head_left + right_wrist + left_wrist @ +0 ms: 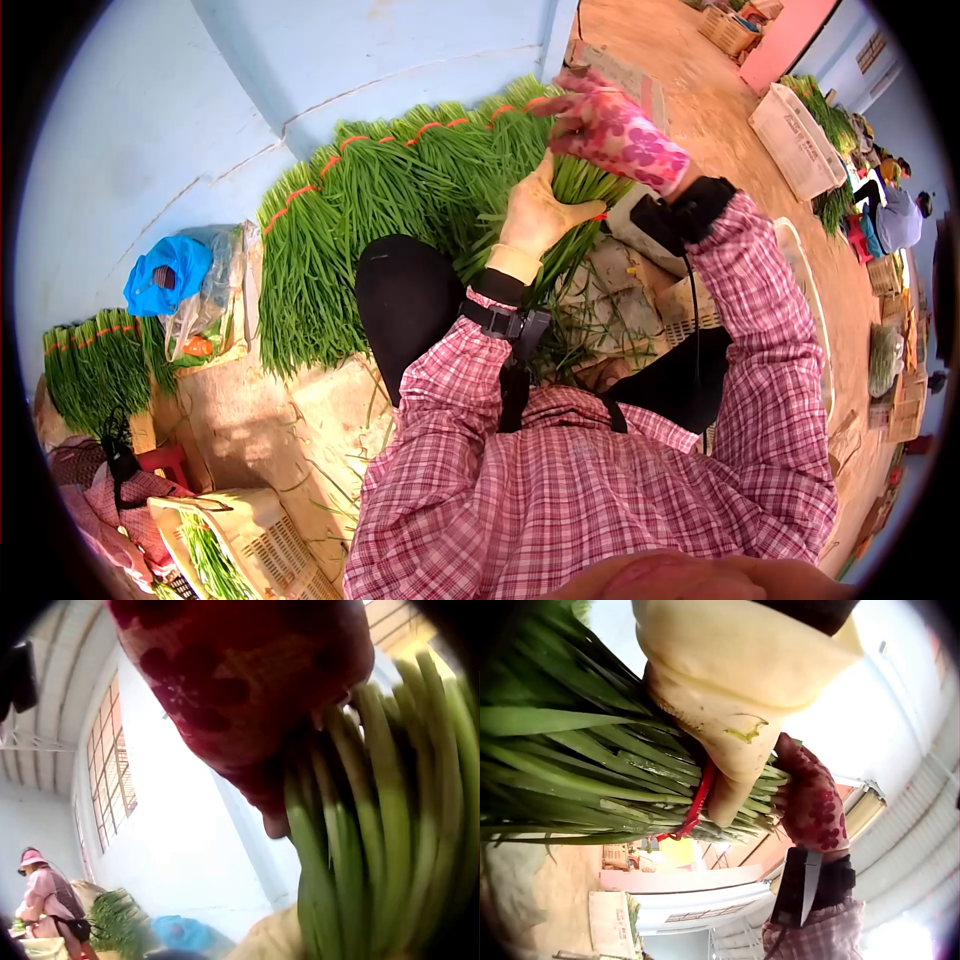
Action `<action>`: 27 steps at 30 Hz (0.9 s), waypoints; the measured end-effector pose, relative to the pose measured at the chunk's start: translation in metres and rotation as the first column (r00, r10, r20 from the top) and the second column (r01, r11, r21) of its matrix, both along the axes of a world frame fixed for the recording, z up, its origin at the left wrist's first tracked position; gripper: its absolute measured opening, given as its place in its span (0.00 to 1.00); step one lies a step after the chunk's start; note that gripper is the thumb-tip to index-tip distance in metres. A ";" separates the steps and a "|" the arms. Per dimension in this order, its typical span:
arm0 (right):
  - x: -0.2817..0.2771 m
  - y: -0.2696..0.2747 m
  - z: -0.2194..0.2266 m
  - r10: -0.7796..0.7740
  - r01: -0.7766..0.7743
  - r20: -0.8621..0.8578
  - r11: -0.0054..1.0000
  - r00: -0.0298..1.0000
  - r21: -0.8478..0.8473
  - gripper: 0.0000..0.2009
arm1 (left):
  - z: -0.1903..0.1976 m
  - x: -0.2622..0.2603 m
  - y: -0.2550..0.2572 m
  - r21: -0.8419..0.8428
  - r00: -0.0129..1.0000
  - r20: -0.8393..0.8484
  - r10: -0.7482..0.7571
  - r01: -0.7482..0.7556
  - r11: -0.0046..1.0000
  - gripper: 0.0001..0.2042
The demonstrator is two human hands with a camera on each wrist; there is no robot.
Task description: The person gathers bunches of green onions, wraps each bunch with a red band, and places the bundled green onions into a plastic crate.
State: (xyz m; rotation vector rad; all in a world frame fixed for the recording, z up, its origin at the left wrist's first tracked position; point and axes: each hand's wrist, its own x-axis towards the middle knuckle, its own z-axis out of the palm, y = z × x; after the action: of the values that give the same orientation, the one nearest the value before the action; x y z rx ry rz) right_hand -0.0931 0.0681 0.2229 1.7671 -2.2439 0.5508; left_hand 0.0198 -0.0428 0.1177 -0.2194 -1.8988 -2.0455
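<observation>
My left hand (540,212), in a cream glove, grips a bunch of garlic chives (592,765) just by its red tie (700,796). The thumb lies across the stems close to the tie. At the pale cut ends, my right hand (615,128) touches the stems with its fingers spread and loosely bent; it wears a pink flowered glove with bare fingertips. In the right wrist view the stem ends (390,802) stand right under that hand. Leaves of the bunch hang down toward my lap.
Tied chive bunches (400,170) lie in a row against the blue wall (380,50). A blue bag (168,275) and more bunches (90,360) are at the left. Crates (270,545) stand at lower left and a white crate (795,145) at right. Other people (52,900) work nearby.
</observation>
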 end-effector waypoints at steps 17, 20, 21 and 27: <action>0.065 0.119 0.045 -0.389 0.422 0.437 0.906 0.811 0.023 0.11 | -0.030 -0.013 -0.013 0.277 0.970 -0.095 -0.223 0.241 0.930 0.29; 0.060 0.100 0.041 -0.292 0.370 0.380 0.917 0.878 -0.150 0.10 | -0.027 -0.013 -0.003 0.027 0.988 -0.070 -0.136 0.138 0.990 0.30; 0.058 0.094 0.038 -0.230 0.316 0.387 0.932 0.893 -0.176 0.09 | -0.024 -0.011 -0.003 -0.126 0.997 -0.046 -0.067 0.061 0.990 0.31; 0.024 0.103 -0.009 -0.015 0.055 0.125 0.942 0.992 -0.330 0.10 | -0.042 -0.023 0.021 -0.215 0.994 -0.051 -0.100 0.087 0.973 0.31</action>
State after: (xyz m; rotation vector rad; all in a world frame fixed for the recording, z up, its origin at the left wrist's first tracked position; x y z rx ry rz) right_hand -0.0691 0.1706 0.2138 1.5570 -2.0980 0.9886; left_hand -0.0033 -0.0218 0.0762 -0.4271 -2.1048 -1.8675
